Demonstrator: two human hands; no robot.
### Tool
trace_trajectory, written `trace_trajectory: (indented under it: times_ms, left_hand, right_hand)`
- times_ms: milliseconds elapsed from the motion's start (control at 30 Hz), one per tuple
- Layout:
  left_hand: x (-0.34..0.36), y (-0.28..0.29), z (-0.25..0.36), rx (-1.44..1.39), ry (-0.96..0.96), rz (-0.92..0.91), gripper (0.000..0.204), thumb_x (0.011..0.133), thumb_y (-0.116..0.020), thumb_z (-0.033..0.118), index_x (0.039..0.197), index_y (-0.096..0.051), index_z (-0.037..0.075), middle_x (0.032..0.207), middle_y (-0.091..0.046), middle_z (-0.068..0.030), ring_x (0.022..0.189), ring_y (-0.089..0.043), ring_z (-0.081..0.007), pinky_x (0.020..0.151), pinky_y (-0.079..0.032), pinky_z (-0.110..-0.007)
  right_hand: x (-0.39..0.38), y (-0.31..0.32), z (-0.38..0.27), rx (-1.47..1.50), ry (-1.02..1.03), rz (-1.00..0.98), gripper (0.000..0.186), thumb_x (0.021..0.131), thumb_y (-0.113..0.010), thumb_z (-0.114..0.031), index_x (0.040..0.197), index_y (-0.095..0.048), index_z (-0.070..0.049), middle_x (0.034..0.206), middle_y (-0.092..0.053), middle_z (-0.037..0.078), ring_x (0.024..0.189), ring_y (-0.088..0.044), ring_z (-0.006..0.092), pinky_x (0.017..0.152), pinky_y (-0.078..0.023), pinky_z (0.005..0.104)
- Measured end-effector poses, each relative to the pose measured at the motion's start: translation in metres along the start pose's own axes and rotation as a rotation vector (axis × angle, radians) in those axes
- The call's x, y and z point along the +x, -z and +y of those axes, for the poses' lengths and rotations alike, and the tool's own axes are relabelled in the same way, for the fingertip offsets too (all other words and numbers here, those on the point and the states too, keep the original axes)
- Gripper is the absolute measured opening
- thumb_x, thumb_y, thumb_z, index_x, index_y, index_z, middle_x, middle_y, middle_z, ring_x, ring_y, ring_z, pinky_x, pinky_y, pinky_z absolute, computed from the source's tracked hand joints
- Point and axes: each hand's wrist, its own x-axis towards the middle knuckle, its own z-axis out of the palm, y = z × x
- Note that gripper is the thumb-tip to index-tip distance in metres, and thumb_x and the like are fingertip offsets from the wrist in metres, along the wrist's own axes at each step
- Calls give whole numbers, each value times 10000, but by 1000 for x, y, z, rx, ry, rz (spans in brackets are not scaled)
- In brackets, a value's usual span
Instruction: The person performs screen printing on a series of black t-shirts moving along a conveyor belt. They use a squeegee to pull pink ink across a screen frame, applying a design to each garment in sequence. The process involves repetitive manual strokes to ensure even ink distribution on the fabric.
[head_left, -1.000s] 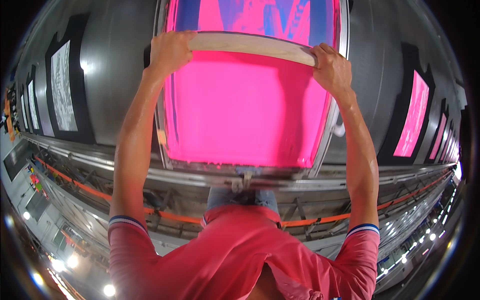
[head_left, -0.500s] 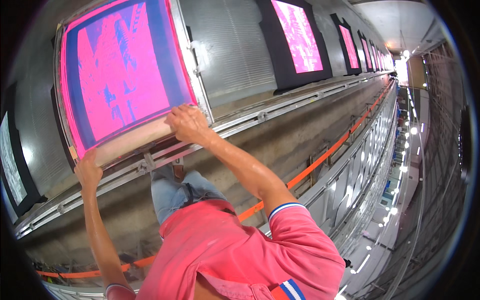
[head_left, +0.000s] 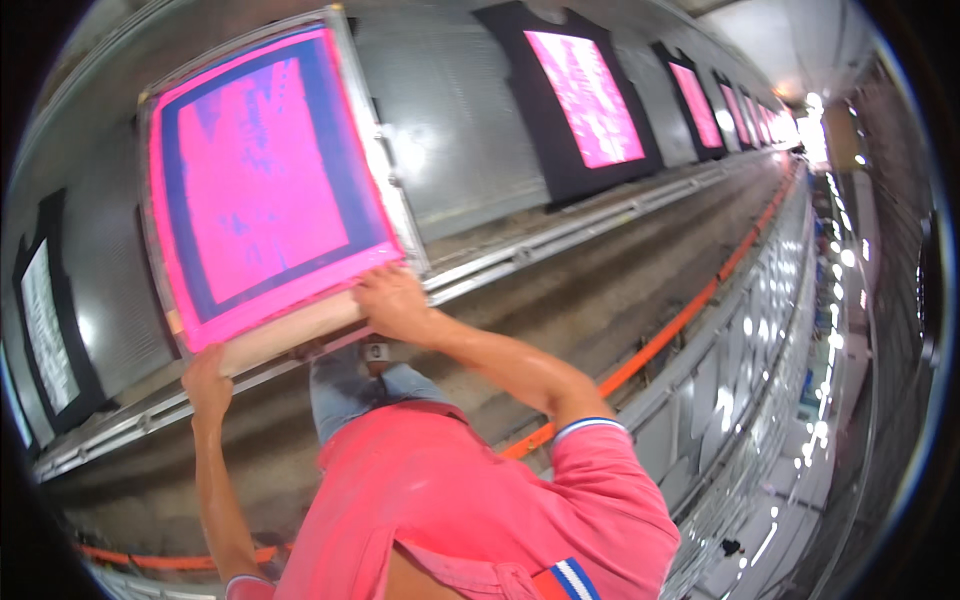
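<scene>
A wooden squeegee (head_left: pixel 292 330) lies across the near end of a metal-framed printing screen (head_left: pixel 372 150). My left hand (head_left: pixel 207 382) is closed round its left end. Its right end is in my right hand (head_left: pixel 393 303), fingers wrapped over the wood. The squeegee's lower edge is hidden. Wet pink ink (head_left: pixel 270 215) covers most of the screen's middle, with faint blue marks showing through. A dark blue border (head_left: pixel 363 190) surrounds it, and a pink band of ink lies between that border and the squeegee.
Black shirts (head_left: pixel 535 110) with pink prints lie in a row on the long grey table (head_left: pixel 440 150), to the right. Another black shirt (head_left: pixel 70 330) with a whitish print is at the left. A metal rail (head_left: pixel 540 250) edges the table. An orange rail (head_left: pixel 650 355) runs behind me.
The squeegee, with both hands on it, has come nearer to me over the screen. A pink band now shows beyond it, and fewer blue streaks remain visible. The view has shifted somewhat.
</scene>
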Motion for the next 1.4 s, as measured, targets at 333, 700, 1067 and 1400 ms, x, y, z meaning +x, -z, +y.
trace_trajectory:
  times_ms: [333,700,1067,1400]
  left_hand:
    - [290,92,-24,139,-50,-10,323,762,-600,77,1027,-762,166,865,-720,-165,826,-688,-385,751,-541,-520]
    - [579,124,-85,279,-41,27,392,756,-582,97,1090,-767,184,910,-732,-176,889,-707,-378,802,-562,-499]
    - [536,105,-90,318,24,14,476,735,-588,114,1164,-754,236,925,-740,-164,880,-708,-377,815,-571,-473]
    - [332,47,-62,222,-1,48,533,700,-626,59,1201,-731,205,1084,-745,-64,862,-713,-328,758,-577,-440]
  right_hand:
    - [272,41,153,-219,13,-240,220,763,-624,-107,954,-733,-109,1002,-690,145,841,-716,326,613,-595,449]
    - [535,59,281,-310,-74,-200,314,854,-508,-118,1081,-720,-70,1010,-716,221,945,-700,402,840,-565,503]
    - [486,40,250,-248,-42,-114,446,807,-527,-74,1171,-731,-229,1024,-710,122,925,-682,393,824,-557,491]
    - [299,17,154,-99,-18,-109,338,796,-588,-23,1094,-732,-93,984,-678,71,903,-682,313,749,-575,443]
